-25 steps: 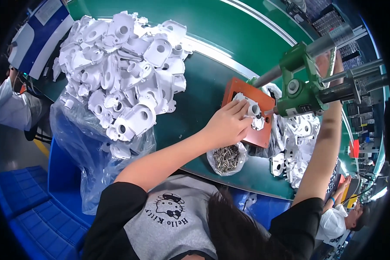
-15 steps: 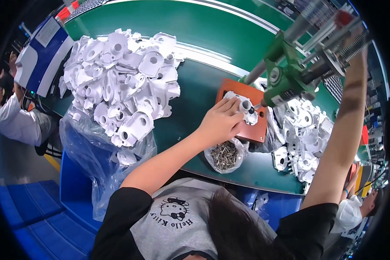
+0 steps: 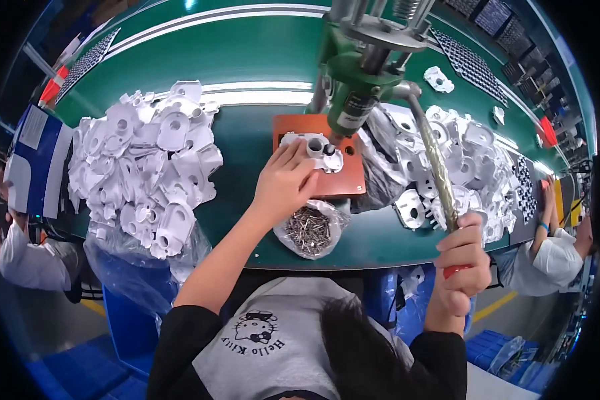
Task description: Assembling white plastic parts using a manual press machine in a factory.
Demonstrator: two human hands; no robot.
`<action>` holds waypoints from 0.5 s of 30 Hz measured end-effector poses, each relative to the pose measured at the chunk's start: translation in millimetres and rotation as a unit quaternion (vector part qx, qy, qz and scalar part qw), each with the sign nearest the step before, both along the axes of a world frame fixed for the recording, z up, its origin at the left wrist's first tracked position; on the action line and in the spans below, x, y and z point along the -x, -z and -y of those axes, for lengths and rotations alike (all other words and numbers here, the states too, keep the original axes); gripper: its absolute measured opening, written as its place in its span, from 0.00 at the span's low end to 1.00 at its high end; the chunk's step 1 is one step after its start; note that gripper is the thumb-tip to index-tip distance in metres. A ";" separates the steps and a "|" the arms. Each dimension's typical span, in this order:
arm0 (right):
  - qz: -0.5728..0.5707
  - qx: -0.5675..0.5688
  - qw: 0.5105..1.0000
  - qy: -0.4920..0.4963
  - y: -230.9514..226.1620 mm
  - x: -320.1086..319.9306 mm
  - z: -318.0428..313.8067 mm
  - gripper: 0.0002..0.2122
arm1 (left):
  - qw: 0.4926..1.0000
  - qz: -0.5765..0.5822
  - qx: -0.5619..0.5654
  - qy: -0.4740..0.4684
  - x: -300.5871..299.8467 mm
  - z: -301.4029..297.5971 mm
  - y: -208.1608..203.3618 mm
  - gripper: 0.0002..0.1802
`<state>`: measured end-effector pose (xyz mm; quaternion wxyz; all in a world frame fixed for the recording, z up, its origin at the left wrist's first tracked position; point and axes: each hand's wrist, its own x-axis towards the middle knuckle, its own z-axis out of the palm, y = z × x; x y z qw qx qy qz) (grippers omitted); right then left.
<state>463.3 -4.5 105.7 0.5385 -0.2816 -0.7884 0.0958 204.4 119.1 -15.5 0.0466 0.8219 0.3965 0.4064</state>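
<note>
Two hands at work on my feed: the left hand lays its fingers together across the left end of one white part, though whether it pinches I can't tell. That part sits on one orange block, under one green press. The right hand is wrapped tight around one lever, its red end mostly covered. Two white heaps here, left heap and right heap, too tangled for me to count; one bag of metal pins, uncountable too. The press's top is cut off, and I can't make out whether its tip touches the part.
</note>
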 end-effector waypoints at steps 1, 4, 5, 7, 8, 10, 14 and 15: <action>-0.035 0.014 0.999 -0.019 -6.8 2.9 -0.6 0.17 | 1.000 -0.007 0.000 -0.003 1.9 -0.3 1.6 0.09; -0.110 0.003 0.994 -0.020 34.7 7.0 2.1 0.18 | 1.000 -0.013 0.017 -0.005 0.1 2.8 3.6 0.10; -0.149 -0.021 0.989 0.007 55.3 8.0 7.4 0.18 | 1.000 -0.011 0.019 -0.001 -1.9 3.2 3.1 0.10; -0.183 -0.012 0.981 0.065 58.6 15.5 17.7 0.19 | 1.000 -0.008 0.024 0.010 -4.4 4.7 1.9 0.11; -0.163 -0.011 0.985 0.060 56.8 14.3 17.8 0.19 | 1.000 -0.004 0.018 0.006 -2.9 3.7 3.6 0.11; -0.106 0.001 0.994 0.038 37.4 11.4 12.8 0.20 | 1.000 -0.005 0.010 0.003 2.2 2.8 6.4 0.11; -0.180 -0.100 0.977 -0.057 -38.4 -9.1 -33.7 0.14 | 1.000 -0.002 0.004 0.001 -1.0 3.7 0.2 0.10; -0.291 -0.018 0.955 -0.053 -49.6 -17.0 -56.8 0.16 | 1.000 0.006 -0.005 0.007 -4.5 2.9 -1.0 0.09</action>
